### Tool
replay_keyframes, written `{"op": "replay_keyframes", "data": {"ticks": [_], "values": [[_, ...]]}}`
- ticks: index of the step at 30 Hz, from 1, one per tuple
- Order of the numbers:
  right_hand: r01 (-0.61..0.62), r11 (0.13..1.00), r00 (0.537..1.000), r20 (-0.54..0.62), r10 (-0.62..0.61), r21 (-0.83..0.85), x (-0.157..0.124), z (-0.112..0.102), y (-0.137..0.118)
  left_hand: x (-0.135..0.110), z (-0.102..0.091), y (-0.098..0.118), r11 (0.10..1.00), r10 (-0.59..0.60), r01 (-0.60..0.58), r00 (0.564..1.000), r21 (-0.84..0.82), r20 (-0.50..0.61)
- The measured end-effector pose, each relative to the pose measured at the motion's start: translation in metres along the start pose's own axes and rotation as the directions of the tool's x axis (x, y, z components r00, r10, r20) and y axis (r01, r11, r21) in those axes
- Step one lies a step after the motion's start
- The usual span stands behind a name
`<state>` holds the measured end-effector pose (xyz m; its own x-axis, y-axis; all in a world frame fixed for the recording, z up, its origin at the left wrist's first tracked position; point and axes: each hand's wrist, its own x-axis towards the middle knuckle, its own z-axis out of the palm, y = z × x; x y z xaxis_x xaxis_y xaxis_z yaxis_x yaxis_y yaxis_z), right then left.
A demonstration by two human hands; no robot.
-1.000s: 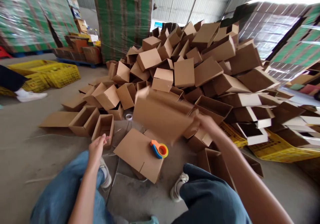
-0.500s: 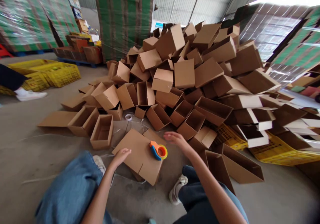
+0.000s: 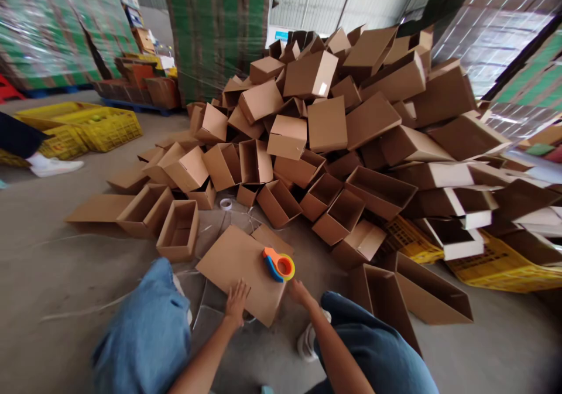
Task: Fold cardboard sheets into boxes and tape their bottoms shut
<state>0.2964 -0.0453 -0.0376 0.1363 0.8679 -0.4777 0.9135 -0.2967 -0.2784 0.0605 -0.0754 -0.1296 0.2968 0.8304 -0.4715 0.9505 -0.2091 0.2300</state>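
A flattened cardboard box (image 3: 228, 253) lies on the floor between my feet, with a slit near its front edge. On its right part rests a tape dispenser (image 3: 278, 264), orange and blue with a yellow roll. My left hand (image 3: 237, 301) lies flat over the front edge of the cardboard, fingers spread, holding nothing. Close to the right edge of the cardboard, just below the dispenser, is my right hand (image 3: 301, 293). Its fingers are bunched and partly hidden; whether they touch the cardboard I cannot make out. Another piece of cardboard (image 3: 272, 237) shows beyond the flattened box.
A high heap of cardboard boxes (image 3: 327, 123) rises ahead. An open box (image 3: 178, 230) stands at the left front; a tape roll (image 3: 225, 204) lies near the heap. Yellow crates (image 3: 109, 129) and another person's shoe (image 3: 56, 167) are at left. Loose straps (image 3: 88, 312) cross the floor.
My left hand has moved right and down onto the cardboard's front edge. My right hand has come down from beyond the dispenser to the cardboard's right edge. Cardboard and dispenser stay in place.
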Motion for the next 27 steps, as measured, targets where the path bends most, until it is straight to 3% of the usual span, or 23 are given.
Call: {"op": "replay_keyframes", "data": {"ticks": [5,8,14,17,20,23,25,27], "values": [[-0.118,0.990,0.991,0.055,0.123,-0.077,0.003,0.032,0.011,0.019,0.055,-0.004,0.999,0.015,-0.011,0.990,0.031,-0.140],[-0.124,0.981,0.991,0.035,0.131,-0.150,0.009,0.042,0.013,0.028,0.071,-0.005,0.993,0.007,0.014,0.983,0.115,-0.185],[-0.046,0.985,0.999,-0.027,0.042,-0.165,0.029,0.053,0.004,0.024,0.054,0.001,0.988,0.039,-0.027,0.997,0.150,-0.073],[-0.004,0.986,1.000,0.006,0.005,-0.169,0.035,0.058,-0.006,0.012,0.040,0.004,1.000,-0.009,0.009,1.000,0.028,-0.024],[-0.037,0.985,0.999,-0.010,0.036,-0.167,0.037,0.059,-0.016,-0.002,0.033,0.008,0.987,-0.053,0.051,0.998,-0.154,-0.014],[-0.067,0.986,0.997,-0.041,0.062,-0.150,0.037,0.054,-0.024,-0.015,0.031,0.012,0.946,-0.170,0.135,0.981,-0.295,-0.098],[-0.071,0.989,0.997,-0.026,0.068,-0.131,0.036,0.050,-0.027,-0.021,0.033,0.012,0.888,-0.303,0.209,0.936,-0.409,-0.180],[-0.068,0.989,0.998,-0.014,0.067,-0.131,0.034,0.048,-0.030,-0.023,0.034,0.011,0.742,-0.448,0.311,0.889,-0.594,-0.094]]}}
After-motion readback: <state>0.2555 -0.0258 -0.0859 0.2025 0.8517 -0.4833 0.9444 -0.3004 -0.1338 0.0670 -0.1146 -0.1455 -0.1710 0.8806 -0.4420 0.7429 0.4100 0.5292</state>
